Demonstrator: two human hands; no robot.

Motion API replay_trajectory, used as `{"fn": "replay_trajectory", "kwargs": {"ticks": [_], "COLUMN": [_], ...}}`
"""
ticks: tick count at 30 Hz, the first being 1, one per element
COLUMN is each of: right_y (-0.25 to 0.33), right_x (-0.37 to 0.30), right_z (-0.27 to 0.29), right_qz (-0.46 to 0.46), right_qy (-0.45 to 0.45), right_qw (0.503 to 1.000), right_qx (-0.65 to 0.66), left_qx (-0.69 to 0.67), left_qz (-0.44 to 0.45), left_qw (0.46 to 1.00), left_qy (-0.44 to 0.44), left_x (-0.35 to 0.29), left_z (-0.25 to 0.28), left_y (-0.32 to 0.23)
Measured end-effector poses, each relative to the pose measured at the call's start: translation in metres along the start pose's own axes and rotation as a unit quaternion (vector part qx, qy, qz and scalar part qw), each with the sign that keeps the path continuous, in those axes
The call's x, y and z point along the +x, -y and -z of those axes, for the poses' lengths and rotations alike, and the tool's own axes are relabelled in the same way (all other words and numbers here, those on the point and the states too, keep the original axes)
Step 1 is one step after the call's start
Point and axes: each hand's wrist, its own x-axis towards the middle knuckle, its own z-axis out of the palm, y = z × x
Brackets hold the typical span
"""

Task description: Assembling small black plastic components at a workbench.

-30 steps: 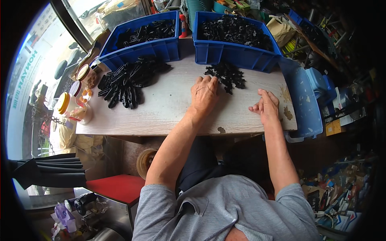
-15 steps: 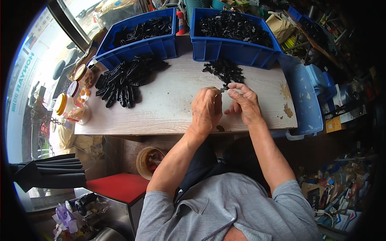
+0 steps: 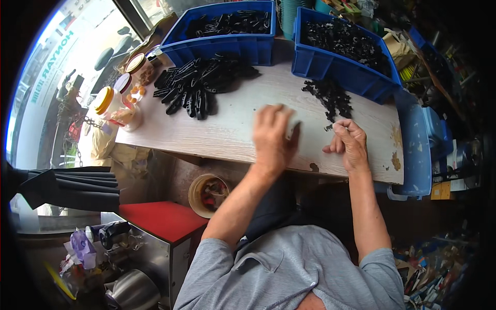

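My right hand (image 3: 351, 143) is closed in a pinch on a small black plastic part (image 3: 329, 127), its tip showing past the thumb and forefinger. A loose pile of similar small black parts (image 3: 330, 98) lies just beyond that hand. Over the middle of the table my left hand (image 3: 274, 135) is blurred by motion. Its thumb stands apart from the curved fingers, and nothing shows in it. Farther left lies a heap of long black plastic pieces (image 3: 199, 85), apart from both hands.
Two blue bins stand at the back: the left bin (image 3: 219, 49) holds long black pieces, the right bin (image 3: 343, 71) small ones. Jars, one with a yellow lid (image 3: 103, 99), line the table's left side. A bucket (image 3: 196, 199) and red-topped cabinet (image 3: 160, 219) stand below the front edge.
My left hand has come away from the right hand, leftward across the table. My right hand keeps its pinch. The whole view has turned, shifting the table and bins right in the picture.
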Motion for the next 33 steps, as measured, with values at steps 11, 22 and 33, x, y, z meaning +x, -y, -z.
{"fn": "replay_trajectory", "kwargs": {"ticks": [11,22,33], "right_y": [-0.001,-0.003,-0.004], "right_x": [0.000,0.001,-0.001], "right_z": [-0.002,0.000,0.000], "right_qz": [0.025,0.029,0.039], "right_qy": [-0.004,-0.008,-0.006], "right_qw": [1.000,1.000,0.999], "right_qx": [0.009,-0.004,-0.003], "left_qx": [0.378,0.163,0.286], "left_qz": [0.089,0.029,0.085], "left_qw": [0.920,0.977,0.946], "left_qy": [0.051,0.131,0.127], "left_x": [0.020,0.019,0.019], "left_z": [0.082,0.083,0.078], "left_y": [0.113,0.104,0.108]}}
